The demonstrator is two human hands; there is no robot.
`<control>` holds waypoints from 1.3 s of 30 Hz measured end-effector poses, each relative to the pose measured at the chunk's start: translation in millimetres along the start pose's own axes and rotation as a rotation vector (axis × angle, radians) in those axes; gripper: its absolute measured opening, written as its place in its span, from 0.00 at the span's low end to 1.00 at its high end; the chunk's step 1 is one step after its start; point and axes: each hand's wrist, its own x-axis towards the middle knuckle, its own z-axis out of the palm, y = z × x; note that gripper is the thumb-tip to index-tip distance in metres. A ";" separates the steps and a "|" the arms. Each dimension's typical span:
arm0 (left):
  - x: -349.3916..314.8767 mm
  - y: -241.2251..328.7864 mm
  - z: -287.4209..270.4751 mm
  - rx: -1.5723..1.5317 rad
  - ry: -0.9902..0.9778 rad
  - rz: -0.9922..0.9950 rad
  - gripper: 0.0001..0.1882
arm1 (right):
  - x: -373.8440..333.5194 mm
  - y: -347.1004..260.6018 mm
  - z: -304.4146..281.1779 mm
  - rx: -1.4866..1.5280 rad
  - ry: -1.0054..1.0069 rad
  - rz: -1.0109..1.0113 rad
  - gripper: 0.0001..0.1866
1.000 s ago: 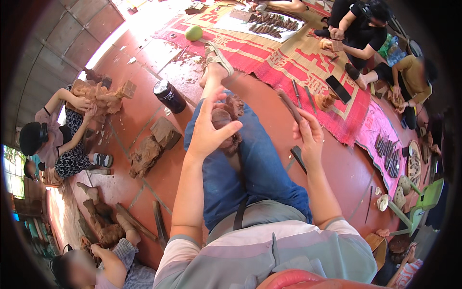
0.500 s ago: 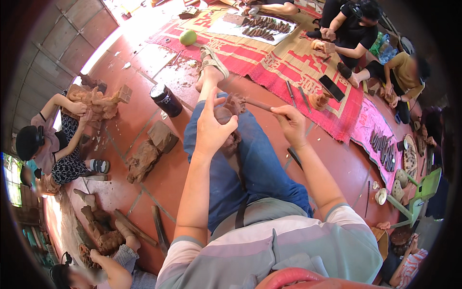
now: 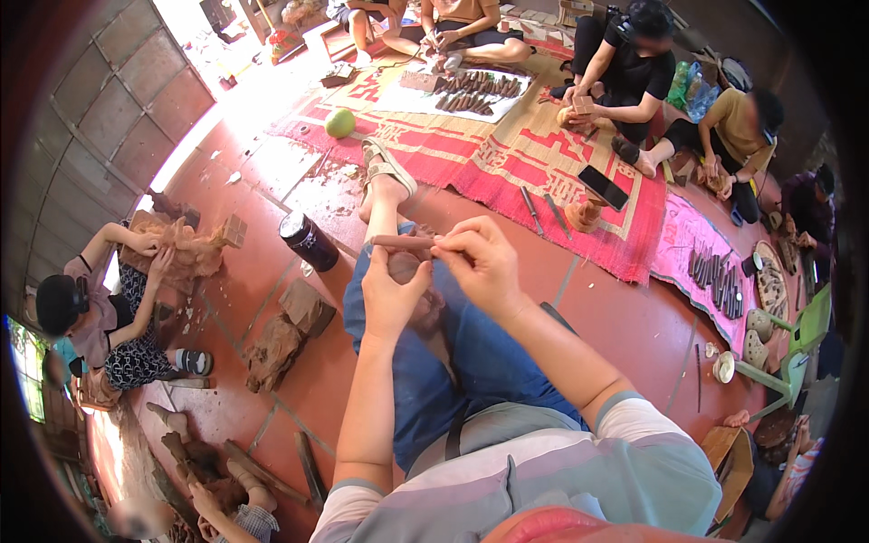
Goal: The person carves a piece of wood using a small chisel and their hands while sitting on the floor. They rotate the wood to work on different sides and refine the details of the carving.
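Observation:
A round brown wooden carving (image 3: pixel 427 314) rests between my thighs on the blue jeans, its lower part in shadow. My left hand (image 3: pixel 394 297) is closed around its upper left side, thumb over the front. Between the fingertips of my right hand (image 3: pixel 480 264) is one end of a slim brown stick-shaped tool (image 3: pixel 403 242). It lies level across the top of the carving, its far end over my left fingers. Whether the tool touches the wood I cannot tell.
A black canister (image 3: pixel 309 241) and rough wood blocks (image 3: pixel 306 308) stand left of my legs. Ahead lies a red patterned mat (image 3: pixel 434 172) with a green fruit (image 3: pixel 339 123) and a phone (image 3: pixel 603 187). Several people sit around; a green chair (image 3: pixel 801 339) is at right.
My right hand has moved left and nearer to my left hand, and the tool has swung level over the carving. The left hand has sunk lower, its raised finger now bent. The view has shifted slightly.

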 end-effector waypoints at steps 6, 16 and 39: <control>-5.7 -18.4 7.5 -0.092 0.151 0.094 0.21 | -3.0 -10.8 8.2 0.022 0.011 -0.019 0.08; -5.5 -15.2 9.4 -0.109 0.164 0.036 0.19 | 12.6 -27.4 8.1 -0.081 -0.045 -0.016 0.07; -7.3 -18.0 6.4 -0.024 0.175 0.098 0.23 | -39.7 31.6 -73.0 0.175 0.045 0.495 0.02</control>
